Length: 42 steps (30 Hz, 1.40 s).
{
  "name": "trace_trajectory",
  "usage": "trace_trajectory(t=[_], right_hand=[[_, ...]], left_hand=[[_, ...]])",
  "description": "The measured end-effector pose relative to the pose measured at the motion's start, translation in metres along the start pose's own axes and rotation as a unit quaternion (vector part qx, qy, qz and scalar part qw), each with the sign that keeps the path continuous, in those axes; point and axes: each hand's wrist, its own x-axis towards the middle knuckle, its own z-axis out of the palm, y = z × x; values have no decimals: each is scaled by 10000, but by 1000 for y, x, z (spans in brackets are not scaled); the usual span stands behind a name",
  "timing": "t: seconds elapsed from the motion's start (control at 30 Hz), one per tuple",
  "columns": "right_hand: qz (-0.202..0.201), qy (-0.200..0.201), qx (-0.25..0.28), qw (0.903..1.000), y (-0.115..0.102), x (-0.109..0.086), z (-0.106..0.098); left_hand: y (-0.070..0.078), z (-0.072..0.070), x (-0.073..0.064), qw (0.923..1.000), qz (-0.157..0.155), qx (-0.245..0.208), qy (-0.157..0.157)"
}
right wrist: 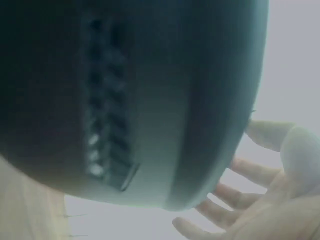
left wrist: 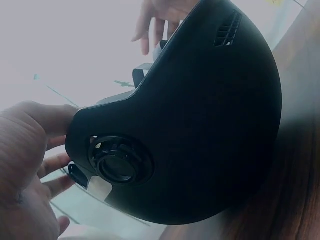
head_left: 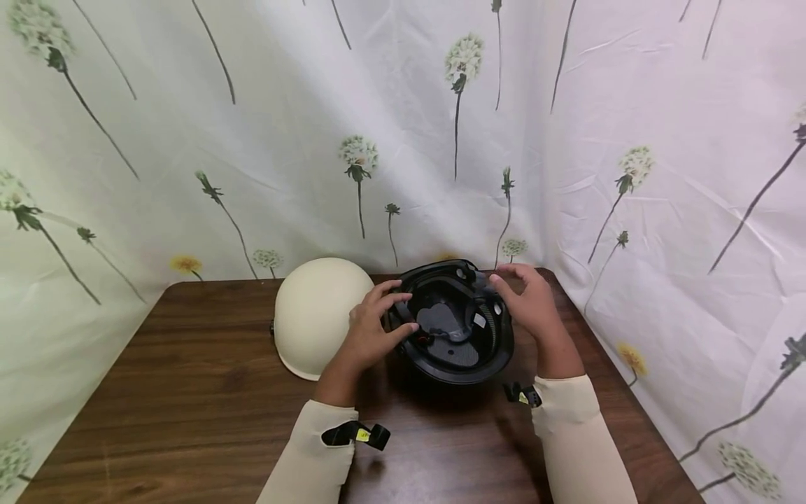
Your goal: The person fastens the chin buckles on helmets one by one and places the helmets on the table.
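Observation:
A black helmet (head_left: 453, 371) lies hollow side up over the table, its dark padding and straps in view. My left hand (head_left: 374, 325) grips its left rim, thumb over the edge and fingers spread along it. In the left wrist view the black shell (left wrist: 200, 130) shows a round side knob (left wrist: 120, 162) and a small vent. At the far right rim is my right hand (head_left: 529, 301), thumb tip right at the edge and fingers loosely bent. The right wrist view shows a blurred ridged vent (right wrist: 107, 105) on the shell, with my right fingers (right wrist: 250, 172) partly behind it.
A cream helmet (head_left: 321, 315) rests dome up just left of the black one, close to my left hand. The dark wooden table (head_left: 208, 392) ends at the back and right against a white curtain (head_left: 283, 105) printed with dandelions. Black straps (head_left: 355, 434) sit on both wrists.

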Motion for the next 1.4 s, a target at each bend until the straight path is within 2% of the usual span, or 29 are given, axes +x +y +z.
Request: trace_trajectory(t=[0.1,0.17,0.3,0.4,0.57,0.83,1.07,1.23,1.4], right_hand=[[28,-369,51,9993,4,-1,2],[-108,-545,-9,9985,3,-3,4],[-550,-745,-275,9953,2,-4,6],[-667,-755,-257,9946,2,-6,6],[-499,-651,-55,9966,8,-8,7],[-244,-680,-185,9972,17,-8,8],[-41,-784,-101,9969,19,-6,3],[40,-844,190,9962,15,-5,-1],[-16,-829,525,9952,10,-4,-2]], left_hand=[[0,-1,-1,9999,17,103,-9],[0,0,-1,9999,27,169,-8],[0,0,-1,9995,-11,318,-63],[-1,0,-3,9989,-35,458,-110],[-3,1,-5,9966,-40,748,-350],[-10,8,-6,9879,120,1415,-623],[-10,13,0,9832,83,1653,-771],[-9,18,4,9783,-104,1843,-944],[-12,30,8,9695,-289,2123,-1190]])
